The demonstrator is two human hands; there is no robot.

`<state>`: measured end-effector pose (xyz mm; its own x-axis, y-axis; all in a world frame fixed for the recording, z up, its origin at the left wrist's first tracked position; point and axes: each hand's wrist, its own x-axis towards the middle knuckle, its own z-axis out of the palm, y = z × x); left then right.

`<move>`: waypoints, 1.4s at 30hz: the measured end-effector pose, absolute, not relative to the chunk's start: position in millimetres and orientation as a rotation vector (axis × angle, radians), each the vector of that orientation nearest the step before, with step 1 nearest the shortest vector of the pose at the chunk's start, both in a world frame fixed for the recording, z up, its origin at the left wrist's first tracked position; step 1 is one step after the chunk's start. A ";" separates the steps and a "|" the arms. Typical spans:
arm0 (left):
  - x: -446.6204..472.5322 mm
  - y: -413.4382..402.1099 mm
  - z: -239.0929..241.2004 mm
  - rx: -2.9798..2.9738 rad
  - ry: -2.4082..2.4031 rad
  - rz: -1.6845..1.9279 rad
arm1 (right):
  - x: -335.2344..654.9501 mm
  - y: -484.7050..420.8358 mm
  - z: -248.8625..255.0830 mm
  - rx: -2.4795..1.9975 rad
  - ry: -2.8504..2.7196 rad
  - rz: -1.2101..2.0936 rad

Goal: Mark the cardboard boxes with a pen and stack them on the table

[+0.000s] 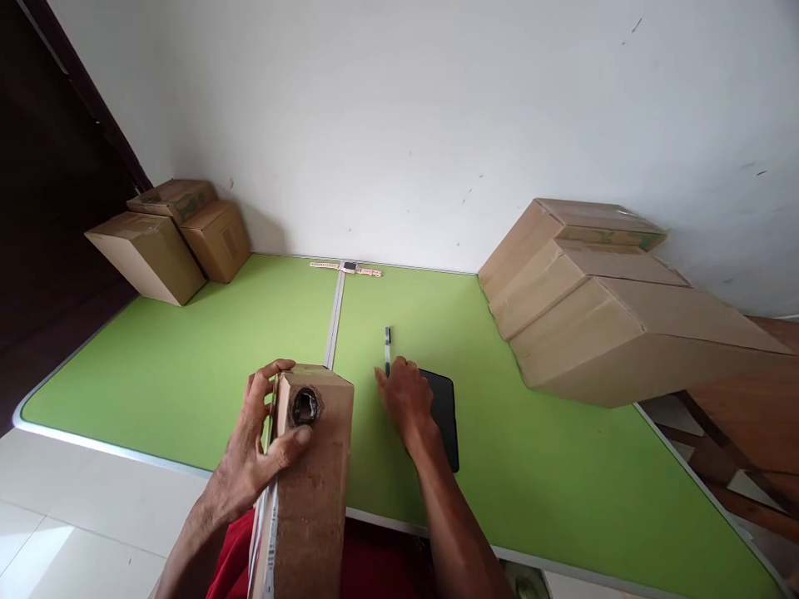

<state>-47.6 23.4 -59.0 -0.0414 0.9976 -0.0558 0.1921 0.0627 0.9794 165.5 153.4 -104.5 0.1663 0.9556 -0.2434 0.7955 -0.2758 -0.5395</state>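
My left hand (253, 453) grips the end of a brown cardboard box (312, 482) that leans over the near edge of the green table (187, 366). Its thumb rests beside a round torn hole (305, 406) in the box's top face. My right hand (405, 398) lies on the table with curled fingers touching the lower end of a thin pen-like tool (388, 345). Its wrist covers part of a flat black pad (444, 416).
Three stacked cardboard boxes (599, 299) stand at the table's right. Three more boxes (168, 237) sit at the far left corner. A wristwatch (347, 267) lies by the white wall. A wooden frame (742, 449) shows beyond the right edge.
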 end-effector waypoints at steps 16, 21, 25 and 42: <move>-62.6 26.5 -74.4 1.361 1.126 1.049 | 158.8 76.3 -57.5 -0.733 -1.059 1.175; -62.4 25.9 -73.6 1.333 1.128 1.054 | 131.0 35.1 -57.8 -0.732 -1.271 1.037; -62.6 24.9 -76.0 1.324 1.147 1.067 | 131.9 35.9 -62.4 -0.775 -1.501 0.872; -57.2 22.6 -70.3 1.287 1.204 1.059 | 138.9 40.3 -49.9 -0.786 -1.649 0.720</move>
<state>-57.2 22.6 -70.3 0.1080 0.9931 -0.0453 0.0822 0.0365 0.9959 138.9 40.3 -49.9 -0.1607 0.8038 0.5728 0.1262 0.5923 -0.7958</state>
